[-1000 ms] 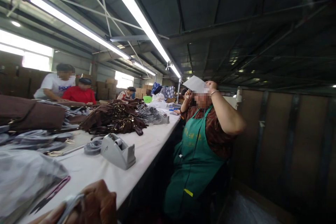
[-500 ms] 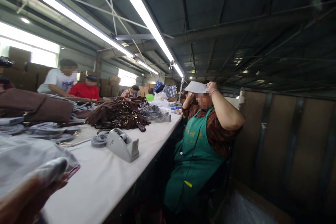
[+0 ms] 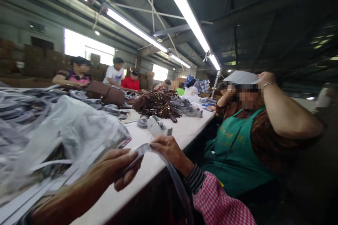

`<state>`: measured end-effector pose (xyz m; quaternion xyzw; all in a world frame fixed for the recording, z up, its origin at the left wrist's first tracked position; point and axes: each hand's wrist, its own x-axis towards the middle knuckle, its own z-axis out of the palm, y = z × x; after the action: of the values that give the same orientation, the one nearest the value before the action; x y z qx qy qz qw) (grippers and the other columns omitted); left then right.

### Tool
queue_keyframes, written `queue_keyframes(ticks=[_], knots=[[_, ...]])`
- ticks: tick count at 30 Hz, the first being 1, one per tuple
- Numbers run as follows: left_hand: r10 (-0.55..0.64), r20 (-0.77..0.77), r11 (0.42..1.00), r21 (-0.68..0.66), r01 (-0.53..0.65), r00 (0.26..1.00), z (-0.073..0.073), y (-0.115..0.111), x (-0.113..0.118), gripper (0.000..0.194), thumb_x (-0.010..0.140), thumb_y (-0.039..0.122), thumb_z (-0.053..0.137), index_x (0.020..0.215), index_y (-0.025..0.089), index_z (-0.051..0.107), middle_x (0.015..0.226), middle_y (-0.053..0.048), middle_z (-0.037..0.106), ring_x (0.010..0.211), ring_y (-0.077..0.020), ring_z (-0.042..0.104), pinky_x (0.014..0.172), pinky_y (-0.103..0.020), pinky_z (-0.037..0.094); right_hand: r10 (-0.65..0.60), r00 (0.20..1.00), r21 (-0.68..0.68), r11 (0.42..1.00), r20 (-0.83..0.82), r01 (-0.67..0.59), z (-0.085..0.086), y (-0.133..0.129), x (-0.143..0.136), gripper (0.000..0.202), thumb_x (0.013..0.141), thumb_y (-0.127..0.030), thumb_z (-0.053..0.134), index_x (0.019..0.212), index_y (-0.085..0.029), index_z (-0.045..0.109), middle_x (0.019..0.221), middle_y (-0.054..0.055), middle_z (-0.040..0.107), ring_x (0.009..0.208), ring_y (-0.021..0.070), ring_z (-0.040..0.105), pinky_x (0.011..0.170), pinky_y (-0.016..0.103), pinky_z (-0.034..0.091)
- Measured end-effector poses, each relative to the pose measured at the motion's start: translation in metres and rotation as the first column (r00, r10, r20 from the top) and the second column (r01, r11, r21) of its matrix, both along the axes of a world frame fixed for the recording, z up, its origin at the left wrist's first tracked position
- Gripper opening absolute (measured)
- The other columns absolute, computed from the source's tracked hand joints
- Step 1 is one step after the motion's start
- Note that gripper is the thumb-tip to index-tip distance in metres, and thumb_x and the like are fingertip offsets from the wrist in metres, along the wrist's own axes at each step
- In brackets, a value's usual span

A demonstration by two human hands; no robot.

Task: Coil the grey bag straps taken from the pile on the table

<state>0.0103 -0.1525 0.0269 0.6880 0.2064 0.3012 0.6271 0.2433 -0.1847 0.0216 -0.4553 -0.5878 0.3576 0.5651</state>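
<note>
Over the white table (image 3: 101,202), my left hand (image 3: 123,168) grips one end of a grey wrapped strap (image 3: 175,179). My right hand (image 3: 170,151), with a striped cuff and pink checked sleeve, pinches the same strap a little farther right. From there the strap hangs down past the table edge. Just behind my right hand stands a grey tape dispenser (image 3: 157,125), with a coiled grey strap (image 3: 142,123) at its left. A large clear plastic bag (image 3: 87,123) lies left of my hands.
Brown bags with metal fittings (image 3: 158,105) are piled farther back, and grey wrapped straps (image 3: 23,107) cover the left side. A person in a green apron (image 3: 232,151) sits at the right, holding white paper (image 3: 241,77) overhead. Several people work across the table.
The view has swung left. My right hand has come into view, pinching the strap, and my left hand now shows more fully, farther right. The strap is now plainly visible.
</note>
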Motion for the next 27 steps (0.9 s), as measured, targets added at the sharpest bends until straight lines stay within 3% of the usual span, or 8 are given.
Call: queue_keyframes(ticks=[3,6,10,13,17,21,24,27], knots=[[-0.033,0.188,0.978,-0.198,0.071,0.982,0.01,0.002,0.002,0.035,0.095,0.044,0.067,0.075,0.015,0.069,0.058,0.001,0.055,0.052,-0.0102,0.047,0.052,-0.02,0.043,-0.029,0.987,-0.035,0.999,-0.161,0.023,-0.035,-0.002,-0.043,0.05,0.084,-0.063,0.074,0.084,-0.014,0.07,0.064,-0.001,0.059,0.056,0.0111,0.049,0.056,0.024,0.04],[0.119,0.321,0.913,-0.407,0.024,0.939,0.019,0.011,0.002,0.032,0.095,0.041,0.068,0.085,0.011,0.072,0.064,-0.001,0.06,0.05,-0.0081,0.049,0.048,-0.018,0.043,-0.193,0.97,0.055,0.978,-0.144,0.203,-0.069,-0.013,-0.085,0.054,0.097,-0.07,0.052,0.09,-0.018,0.065,0.063,-0.003,0.051,0.054,0.0119,0.046,0.052,0.024,0.037],[0.277,0.459,0.926,-0.362,-0.107,0.844,0.036,0.019,-0.008,0.022,0.095,0.029,0.068,0.1,0.008,0.075,0.084,-0.009,0.073,0.067,-0.0131,0.066,0.064,-0.022,0.057,-0.08,0.995,-0.02,0.996,0.058,0.081,-0.098,-0.033,-0.118,0.063,0.094,-0.079,0.047,0.096,-0.018,0.064,0.056,-0.002,0.052,0.05,0.0129,0.048,0.052,0.025,0.038],[0.293,0.406,0.956,-0.105,-0.274,0.866,0.034,0.021,-0.016,0.025,0.093,0.034,0.072,0.102,0.01,0.074,0.094,-0.011,0.077,0.083,-0.0215,0.074,0.08,-0.03,0.061,0.146,0.988,-0.217,0.964,-0.055,-0.154,-0.087,-0.049,-0.116,0.074,0.087,-0.085,0.048,0.104,-0.015,0.063,0.048,-0.003,0.052,0.035,0.0103,0.039,0.039,0.022,0.027],[0.365,0.248,0.863,0.272,-0.426,0.897,0.01,0.023,-0.01,0.021,0.09,0.038,0.076,0.094,0.018,0.072,0.095,-0.008,0.078,0.1,-0.0275,0.075,0.089,-0.031,0.058,0.244,0.963,-0.368,0.89,-0.115,-0.269,-0.031,-0.072,-0.083,0.065,0.089,-0.068,0.063,0.126,-0.015,0.056,0.052,-0.005,0.059,0.032,0.0085,0.038,0.035,0.018,0.027],[0.525,0.283,0.851,-0.164,-0.499,0.803,0.007,0.034,0.002,0.018,0.095,0.03,0.068,0.092,0.012,0.068,0.092,-0.014,0.08,0.087,-0.0279,0.079,0.085,-0.038,0.063,0.24,0.957,-0.32,0.93,0.162,-0.179,-0.003,-0.087,-0.061,0.042,0.096,-0.053,0.062,0.119,-0.019,0.064,0.053,-0.006,0.053,0.041,0.0103,0.042,0.042,0.02,0.032],[0.61,0.3,0.763,-0.473,-0.441,0.734,0.012,0.043,0.005,0.017,0.099,0.018,0.057,0.091,0.007,0.067,0.089,-0.019,0.08,0.081,-0.0265,0.08,0.082,-0.04,0.066,0.195,0.916,-0.219,0.968,0.35,-0.122,-0.021,-0.09,-0.067,0.03,0.091,-0.05,0.068,0.106,-0.024,0.069,0.075,0.004,0.065,0.072,0.02,0.059,0.067,0.029,0.049],[0.594,0.32,0.781,-0.451,-0.433,0.738,0.007,0.044,0.003,0.013,0.097,0.016,0.059,0.093,0.007,0.067,0.09,-0.019,0.08,0.083,-0.0259,0.08,0.083,-0.038,0.064,0.21,0.899,-0.2,0.97,0.384,-0.141,-0.042,-0.086,-0.082,0.023,0.088,-0.049,0.07,0.094,-0.027,0.07,0.087,0.007,0.067,0.082,0.0241,0.06,0.075,0.033,0.05]])
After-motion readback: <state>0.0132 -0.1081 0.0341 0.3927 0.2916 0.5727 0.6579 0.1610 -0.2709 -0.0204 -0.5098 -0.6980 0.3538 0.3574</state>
